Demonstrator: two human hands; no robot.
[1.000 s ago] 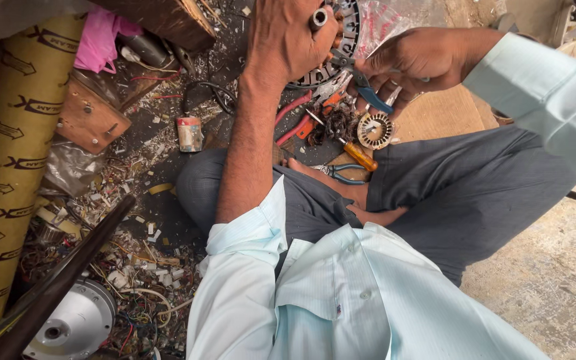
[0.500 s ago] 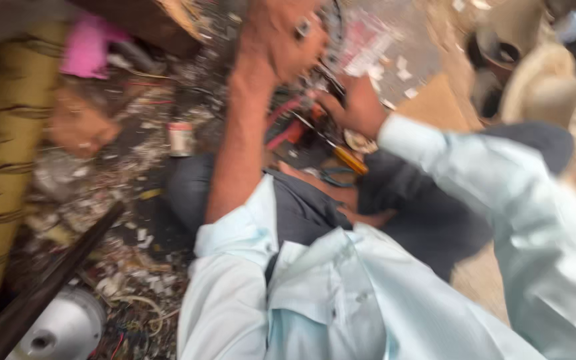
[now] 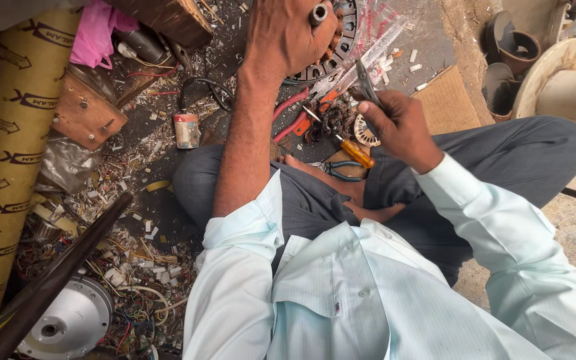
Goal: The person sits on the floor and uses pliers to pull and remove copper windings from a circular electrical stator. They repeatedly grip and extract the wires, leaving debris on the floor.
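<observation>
My left hand (image 3: 288,37) reaches forward and grips a round slotted motor stator (image 3: 349,27) on the floor, with a short metal tube end (image 3: 319,13) showing between its fingers. My right hand (image 3: 401,127) is closed around a slim grey-tipped hand tool (image 3: 364,79) that points up toward the stator. Just below that tool lies a clump of dark copper winding (image 3: 331,121). An orange-handled screwdriver (image 3: 357,153), blue-handled pliers (image 3: 341,171) and a red-handled tool (image 3: 291,110) lie by my crossed legs.
A tall yellow cardboard roll (image 3: 15,153) runs down the left. Nearby are a pink cloth (image 3: 95,33), a small can (image 3: 186,130), a dark rod (image 3: 55,280), a silver motor cover (image 3: 68,323) and wire scraps (image 3: 141,267). Cardboard (image 3: 445,103) and a white spool (image 3: 568,80) sit at right.
My right hand has come down and back from the stator's edge to a spot over the winding clump, tool still in it. The left hand stays on the stator.
</observation>
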